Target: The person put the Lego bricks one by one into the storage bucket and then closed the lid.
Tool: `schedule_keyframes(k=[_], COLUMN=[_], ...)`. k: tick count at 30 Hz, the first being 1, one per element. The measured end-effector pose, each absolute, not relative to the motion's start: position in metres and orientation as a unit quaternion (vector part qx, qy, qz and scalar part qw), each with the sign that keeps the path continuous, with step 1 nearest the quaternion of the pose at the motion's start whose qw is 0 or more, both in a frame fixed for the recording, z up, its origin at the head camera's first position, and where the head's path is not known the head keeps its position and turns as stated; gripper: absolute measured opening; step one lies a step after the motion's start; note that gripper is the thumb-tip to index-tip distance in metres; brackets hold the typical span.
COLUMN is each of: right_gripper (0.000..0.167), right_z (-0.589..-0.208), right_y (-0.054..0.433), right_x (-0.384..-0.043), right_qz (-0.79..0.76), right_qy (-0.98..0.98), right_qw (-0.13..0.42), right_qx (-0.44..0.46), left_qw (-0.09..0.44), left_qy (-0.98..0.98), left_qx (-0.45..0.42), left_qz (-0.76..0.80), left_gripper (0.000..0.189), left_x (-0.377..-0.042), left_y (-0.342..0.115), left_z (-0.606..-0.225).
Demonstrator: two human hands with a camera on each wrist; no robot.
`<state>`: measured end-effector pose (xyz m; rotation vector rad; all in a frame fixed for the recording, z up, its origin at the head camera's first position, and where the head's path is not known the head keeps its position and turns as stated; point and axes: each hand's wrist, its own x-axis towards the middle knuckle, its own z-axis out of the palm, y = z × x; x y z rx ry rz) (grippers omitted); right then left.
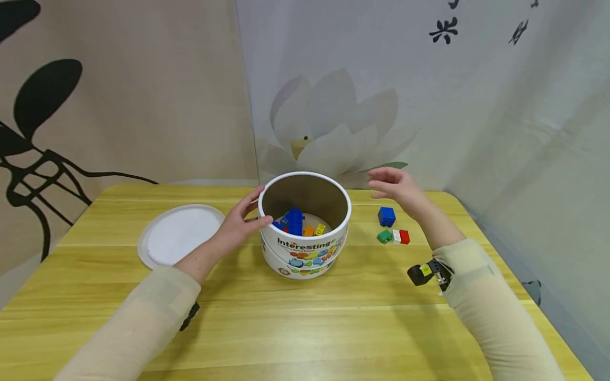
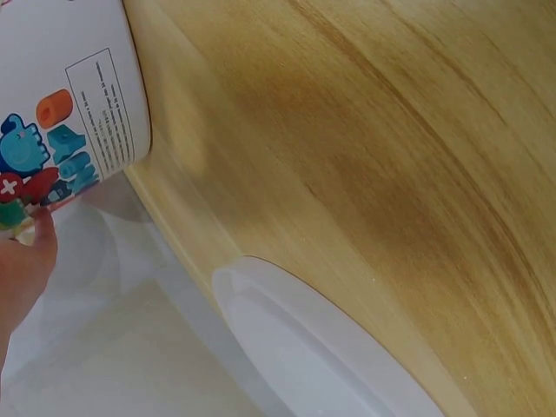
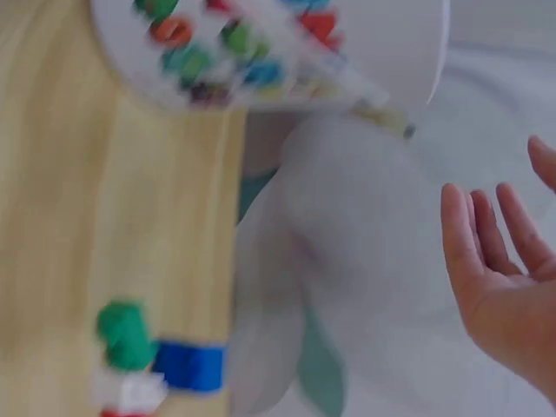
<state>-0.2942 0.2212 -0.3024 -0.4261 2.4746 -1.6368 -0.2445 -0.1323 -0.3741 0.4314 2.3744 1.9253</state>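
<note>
A white round bucket (image 1: pixel 305 254) with printed toy pictures stands upright on the table. Inside it lie several toy building blocks: a blue stack (image 1: pixel 295 221), an orange block (image 1: pixel 308 231) and a yellow block (image 1: pixel 320 229). My left hand (image 1: pixel 236 225) holds the bucket's left side at the rim, thumb toward the front. In the air right of the bucket, my right hand (image 1: pixel 395 189) has loosely extended fingers and nothing in them. Nearest below it are a blue block (image 1: pixel 386 217), a green block (image 1: pixel 384 236), a white block (image 1: pixel 396 236) and a red block (image 1: pixel 404 236).
A white round lid (image 1: pixel 181 233) lies on the wooden table (image 1: pixel 305 328), left of the bucket. Behind the table hangs a printed curtain (image 1: pixel 190 95) with a lotus picture. The table's right edge runs beside my right arm.
</note>
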Motion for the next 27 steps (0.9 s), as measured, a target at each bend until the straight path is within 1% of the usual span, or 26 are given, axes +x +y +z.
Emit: schedule_keyframes(k=[7,12,18,27], right_gripper=[0.052,0.055,0.059,0.061], right_z=[-0.335,-0.358,-0.375,-0.389], right_y=[0.26,0.277,0.286,0.289], right_x=[-0.306,-0.314,-0.317,-0.324], right_qz=[-0.491,-0.453,-0.458,-0.435], right_qy=[0.861,0.884,0.883,0.893], right_qw=[0.083,0.088,0.087,0.109], right_qx=[-0.102,-0.074,-0.049,-0.023], left_qw=[0.032,0.029,0.032,0.029], left_qy=[0.768,0.766,0.765,0.766], left_qx=[0.137,0.136,0.133,0.133], left_qz=[0.625,0.628,0.629,0.628], left_gripper=[0.071,0.071,0.071,0.07], left_x=[-0.244,-0.245,-0.243,-0.24], left_y=[-0.133,-0.133,-0.132,-0.13], left_z=[-0.374,-0.374,-0.373,-0.371])
